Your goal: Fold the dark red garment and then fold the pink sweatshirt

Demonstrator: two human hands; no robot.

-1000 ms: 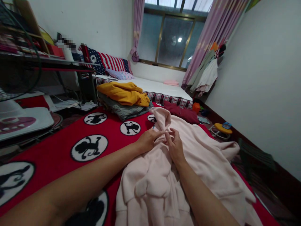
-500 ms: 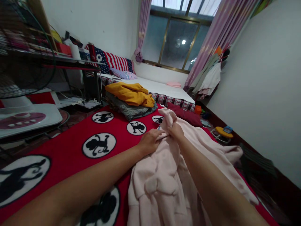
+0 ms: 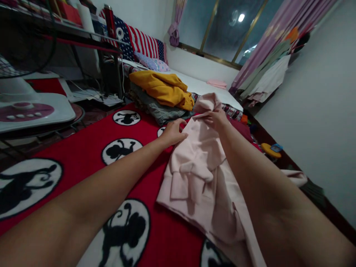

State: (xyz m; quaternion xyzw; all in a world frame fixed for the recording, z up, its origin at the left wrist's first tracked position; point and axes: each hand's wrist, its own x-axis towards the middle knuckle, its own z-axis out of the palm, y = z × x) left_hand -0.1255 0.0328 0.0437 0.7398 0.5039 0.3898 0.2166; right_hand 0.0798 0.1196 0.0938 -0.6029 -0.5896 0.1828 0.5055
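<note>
A pale pink sweatshirt (image 3: 194, 144) lies over the red blanket (image 3: 164, 226) with black monkey figures in white circles. One sleeve is folded across its body, and the hem spreads toward me. My right hand (image 3: 217, 118) grips the sweatshirt near its bunched, raised far end, which looks like the hood or collar. At the left edge of the cloth, my left hand (image 3: 174, 132) has its thumb and fingers apart, with nothing between them. Its thumb is close to the fabric; whether it touches I cannot tell. My right forearm covers part of the sweatshirt's right side.
Beyond the sweatshirt, a mustard yellow garment (image 3: 164, 89) tops a pile of folded clothes (image 3: 150, 107). Farther back stands a bed (image 3: 191, 83). A white fan base (image 3: 36, 107) and a cluttered desk (image 3: 83, 29) are at the left. A yellow stool (image 3: 270, 150) stands at the right.
My left hand has let go of the sweatshirt and opened. My right hand keeps its grip. The sweatshirt has shifted away from me, so its hem now shows, and my view has tipped downward.
</note>
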